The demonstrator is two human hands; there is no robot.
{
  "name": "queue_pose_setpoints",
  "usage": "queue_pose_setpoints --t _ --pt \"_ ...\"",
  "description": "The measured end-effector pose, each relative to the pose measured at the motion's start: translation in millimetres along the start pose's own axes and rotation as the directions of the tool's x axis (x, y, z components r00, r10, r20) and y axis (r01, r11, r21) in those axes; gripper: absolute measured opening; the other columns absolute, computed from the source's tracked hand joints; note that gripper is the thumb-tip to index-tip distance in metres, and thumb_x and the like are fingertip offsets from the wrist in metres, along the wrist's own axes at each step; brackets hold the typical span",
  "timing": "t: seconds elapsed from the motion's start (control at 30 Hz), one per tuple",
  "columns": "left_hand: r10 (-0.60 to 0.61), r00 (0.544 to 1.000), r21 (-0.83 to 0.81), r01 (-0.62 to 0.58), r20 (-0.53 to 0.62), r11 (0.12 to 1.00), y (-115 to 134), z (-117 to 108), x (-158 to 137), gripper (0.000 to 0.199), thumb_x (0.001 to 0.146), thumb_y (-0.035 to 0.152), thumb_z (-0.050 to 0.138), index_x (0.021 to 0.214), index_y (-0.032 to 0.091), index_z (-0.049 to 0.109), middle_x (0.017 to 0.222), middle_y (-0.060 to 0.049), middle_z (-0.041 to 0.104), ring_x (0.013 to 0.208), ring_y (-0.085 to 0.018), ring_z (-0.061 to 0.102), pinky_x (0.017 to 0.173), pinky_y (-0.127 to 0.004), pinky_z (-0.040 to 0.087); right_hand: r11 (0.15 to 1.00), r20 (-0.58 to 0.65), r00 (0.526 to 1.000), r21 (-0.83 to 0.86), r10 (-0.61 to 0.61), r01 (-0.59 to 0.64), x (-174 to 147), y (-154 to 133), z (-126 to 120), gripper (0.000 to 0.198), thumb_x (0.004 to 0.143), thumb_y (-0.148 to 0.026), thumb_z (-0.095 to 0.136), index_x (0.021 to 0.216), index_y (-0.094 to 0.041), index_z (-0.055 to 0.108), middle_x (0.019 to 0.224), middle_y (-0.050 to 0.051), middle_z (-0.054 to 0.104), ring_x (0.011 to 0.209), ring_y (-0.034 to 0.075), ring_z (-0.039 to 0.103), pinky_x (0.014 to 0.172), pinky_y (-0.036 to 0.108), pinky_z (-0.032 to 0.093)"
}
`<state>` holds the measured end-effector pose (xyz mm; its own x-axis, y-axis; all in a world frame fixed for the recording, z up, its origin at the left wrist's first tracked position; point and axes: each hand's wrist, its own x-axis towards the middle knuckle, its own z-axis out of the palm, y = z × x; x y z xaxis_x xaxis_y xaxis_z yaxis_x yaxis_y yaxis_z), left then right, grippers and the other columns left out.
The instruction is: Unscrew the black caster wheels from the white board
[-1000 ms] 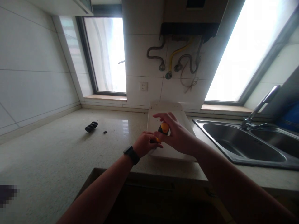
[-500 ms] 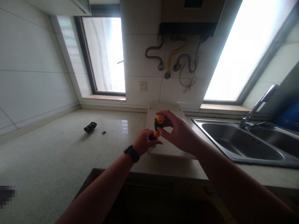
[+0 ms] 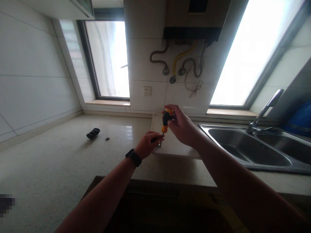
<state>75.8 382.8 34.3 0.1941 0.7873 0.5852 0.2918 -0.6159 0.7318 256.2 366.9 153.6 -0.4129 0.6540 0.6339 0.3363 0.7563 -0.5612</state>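
My right hand (image 3: 181,126) is closed round the handle of an orange and black screwdriver (image 3: 167,119), its shaft pointing down. Beside the shaft, the fingers of my left hand (image 3: 147,144) pinch together low over the near left corner of a white board (image 3: 179,148). What they hold is hidden. A small shiny metal piece (image 3: 159,145) shows just below those fingertips, too small to name. On the counter to the left lie a black ribbed object (image 3: 93,133) and a little cluster of small dark pieces, possibly screws (image 3: 107,138).
The white board lies on a speckled stone counter (image 3: 116,161). Right of it is a steel double sink (image 3: 243,149) with a tap (image 3: 266,108). Hoses (image 3: 179,60) hang from a wall unit (image 3: 196,19) behind. A blue object (image 3: 301,119) stands at the far right.
The screwdriver handle and my right hand have risen and tilted, so the shaft now shows. My left hand has shifted slightly left and its fingers have drawn in. The view has moved slightly.
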Motion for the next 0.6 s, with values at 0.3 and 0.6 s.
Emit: queue_pose_setpoints --t 0.3,0.6 --pt "0.032 0.999 0.027 -0.032 -0.019 0.999 -2.0 0.8 9.7 0.019 0.091 0.031 0.069 0.102 0.019 0.078 0.105 -0.011 0.072 0.102 -0.021 0.067 0.097 -0.037 0.053 0.996 -0.025 1.0 -0.091 0.018 -0.02 11.3 -8.1 -5.7 0.05 0.084 -0.021 0.057 0.133 -0.02 0.048 0.111 0.01 0.062 0.09 0.02 0.062 0.082 0.04 0.053" --pt "0.053 0.998 0.081 -0.05 -0.033 0.995 2.2 0.0 12.4 0.014 0.089 0.032 0.072 0.096 0.02 0.075 0.102 -0.009 0.072 0.1 -0.022 0.066 0.095 -0.036 0.052 0.989 -0.045 0.999 -0.148 0.014 -0.02 9.1 -11.0 -9.0 0.048 0.087 -0.027 0.061 0.134 -0.027 0.053 0.101 0.004 0.062 0.069 0.013 0.055 0.064 0.029 0.047"
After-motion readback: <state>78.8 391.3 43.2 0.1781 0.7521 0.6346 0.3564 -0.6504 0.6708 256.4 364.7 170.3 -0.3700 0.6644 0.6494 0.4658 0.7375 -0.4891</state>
